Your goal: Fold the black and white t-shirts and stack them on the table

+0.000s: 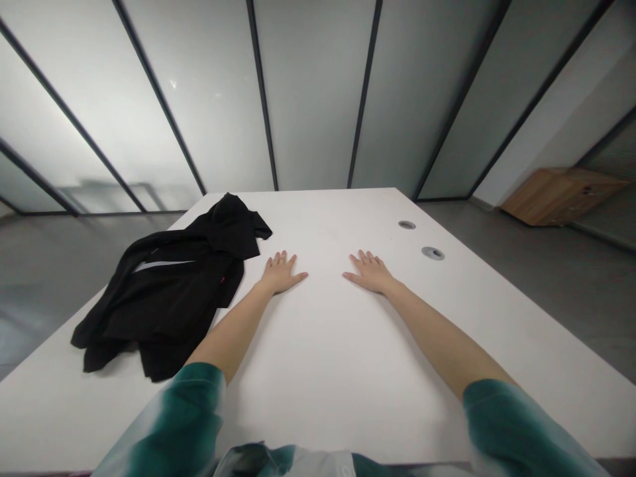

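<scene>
On the worktop, the garment lies left of my left fingers; two round inserts sit right of my right fingers.

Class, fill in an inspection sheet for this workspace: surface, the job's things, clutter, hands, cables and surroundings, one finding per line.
Surface: white table, with two round fittings towards its right edge.
Job's things: black garment, lying loosely bunched on the left side, nearest the left hand.
Clutter: nothing seen.
Hands: left hand and right hand palm down, fingers spread, apparently resting on the table; neither holds anything.
Cables: nothing seen.
Surroundings: dark-framed frosted panels beyond the table, grey floor, wooden cabinet at the right.
</scene>
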`<state>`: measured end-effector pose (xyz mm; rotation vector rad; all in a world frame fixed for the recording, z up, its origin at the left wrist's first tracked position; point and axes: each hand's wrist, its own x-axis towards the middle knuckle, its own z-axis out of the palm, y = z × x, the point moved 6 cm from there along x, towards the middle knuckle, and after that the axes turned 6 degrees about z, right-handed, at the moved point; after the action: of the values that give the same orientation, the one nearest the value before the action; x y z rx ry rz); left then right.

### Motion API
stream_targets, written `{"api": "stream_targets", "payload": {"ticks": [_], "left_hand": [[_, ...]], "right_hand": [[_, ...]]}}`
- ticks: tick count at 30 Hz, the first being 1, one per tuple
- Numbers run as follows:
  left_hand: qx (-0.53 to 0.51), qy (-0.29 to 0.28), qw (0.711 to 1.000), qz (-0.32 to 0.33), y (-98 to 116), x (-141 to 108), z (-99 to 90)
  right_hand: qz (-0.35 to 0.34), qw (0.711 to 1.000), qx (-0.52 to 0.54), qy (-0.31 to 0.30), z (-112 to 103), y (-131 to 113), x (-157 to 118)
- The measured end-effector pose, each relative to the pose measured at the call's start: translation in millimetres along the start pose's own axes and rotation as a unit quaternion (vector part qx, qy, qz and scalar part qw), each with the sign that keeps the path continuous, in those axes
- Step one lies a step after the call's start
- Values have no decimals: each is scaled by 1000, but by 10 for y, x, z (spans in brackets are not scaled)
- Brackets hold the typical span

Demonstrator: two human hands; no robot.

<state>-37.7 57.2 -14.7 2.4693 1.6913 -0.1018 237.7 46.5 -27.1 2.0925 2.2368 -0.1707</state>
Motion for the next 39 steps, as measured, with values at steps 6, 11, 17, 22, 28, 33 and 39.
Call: {"api": "stream_targets", "payload": {"ticks": [6, 11, 17, 22, 28, 33, 39], "left_hand": [[3, 6, 1000, -1, 0, -4, -11], [1, 15, 1000, 1, 16, -31, -33], [8, 36, 999, 0, 8, -30, -39], [3, 34, 999, 0, -2, -18, -28], [1, 34, 999, 2, 2, -28, -41], [-3, 28, 1000, 4, 5, -31, -40], [-3, 35, 999, 2, 2, -24, -37]], "right_hand": [[-1, 1000, 4, 2, 7, 9, 16], [1, 1000, 3, 1, -28, -4, -15], [2, 1000, 9, 7, -53, -13, -28], [1, 1000, 7, 12, -61, -7, -36], [0, 1000, 3, 21, -59, 1, -32], [0, 1000, 10, 21, -59, 5, -31], [1, 1000, 8, 18, -69, -2, -41]]}}
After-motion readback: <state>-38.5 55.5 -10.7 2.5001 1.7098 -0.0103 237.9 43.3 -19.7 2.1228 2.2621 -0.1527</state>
